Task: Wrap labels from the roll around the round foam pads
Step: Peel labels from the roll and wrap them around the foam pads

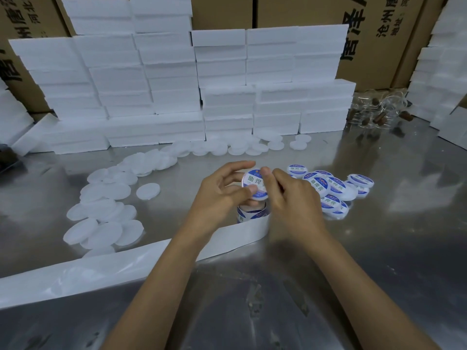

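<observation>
I hold one round foam pad (254, 184) up above the metal table (379, 223), between both hands. My left hand (222, 193) grips it from the left side: the thumb presses on the lower edge of the pad's face and the fingers curl over its top and back. My right hand (290, 195) pinches the pad's right edge, thumb tip on top and the other fingers curled in toward the palm. A blue and white label (253, 180) with printed characters covers the face of the pad turned toward me.

Just below my hands stands the label roll (250, 213), partly hidden by my wrists. A long white strip of backing paper (101, 271) runs from the roll toward the near left edge of the table, passing under my left forearm.

To the right of my hands lies a heap of pads that already carry labels (333, 190), overlapping one another. To the left, bare white pads (106, 218) lie scattered and stacked in a loose band that curves up toward the back of the table. Behind them rise stacks of white foam blocks (177, 84), with cardboard boxes (379, 34) against the wall. At the far right sits a clear plastic bag (376, 109) holding small brown pieces I cannot identify.
</observation>
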Action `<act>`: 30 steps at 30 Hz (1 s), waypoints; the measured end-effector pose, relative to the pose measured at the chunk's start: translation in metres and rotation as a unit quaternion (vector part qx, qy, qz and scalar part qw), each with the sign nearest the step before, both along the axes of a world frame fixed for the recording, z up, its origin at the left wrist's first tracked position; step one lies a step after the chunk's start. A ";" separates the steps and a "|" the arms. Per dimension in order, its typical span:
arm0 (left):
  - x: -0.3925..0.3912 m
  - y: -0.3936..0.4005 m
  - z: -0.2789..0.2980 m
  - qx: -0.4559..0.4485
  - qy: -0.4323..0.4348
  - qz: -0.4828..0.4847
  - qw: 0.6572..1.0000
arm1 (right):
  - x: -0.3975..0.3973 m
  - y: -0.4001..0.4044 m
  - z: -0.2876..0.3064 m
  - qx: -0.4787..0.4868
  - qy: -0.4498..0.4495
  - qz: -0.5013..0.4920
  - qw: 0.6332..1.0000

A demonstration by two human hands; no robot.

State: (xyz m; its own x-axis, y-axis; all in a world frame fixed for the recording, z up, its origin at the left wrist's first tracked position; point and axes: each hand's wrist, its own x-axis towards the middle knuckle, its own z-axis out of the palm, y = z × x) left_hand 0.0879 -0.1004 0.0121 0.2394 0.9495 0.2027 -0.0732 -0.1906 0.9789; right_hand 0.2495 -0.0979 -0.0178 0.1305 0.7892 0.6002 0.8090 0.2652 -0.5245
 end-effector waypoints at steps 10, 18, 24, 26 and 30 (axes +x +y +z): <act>-0.005 0.005 -0.002 -0.016 -0.017 0.050 0.998 | -0.001 -0.003 -0.001 -0.057 0.037 0.072 0.995; -0.003 0.006 -0.002 -0.027 -0.011 0.056 0.998 | 0.024 0.010 0.001 -0.097 0.094 0.000 0.991; -0.003 0.007 -0.003 -0.028 0.030 0.102 0.994 | 0.085 0.024 -0.011 -0.165 0.061 -0.232 0.957; -0.003 0.008 -0.004 -0.031 0.037 0.119 0.992 | 0.094 0.025 -0.016 -0.167 0.048 -0.268 0.948; -0.006 0.009 -0.007 -0.055 0.012 0.142 0.988 | 0.099 0.023 -0.019 -0.154 0.043 -0.294 0.942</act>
State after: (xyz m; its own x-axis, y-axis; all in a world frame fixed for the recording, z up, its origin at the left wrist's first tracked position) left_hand 0.0817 -0.0911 0.0056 -0.0368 0.9952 0.0911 -0.0091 -0.0915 0.9958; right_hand 0.3481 -0.0749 -0.0365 0.6382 0.6998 0.3209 0.7187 -0.3922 -0.5741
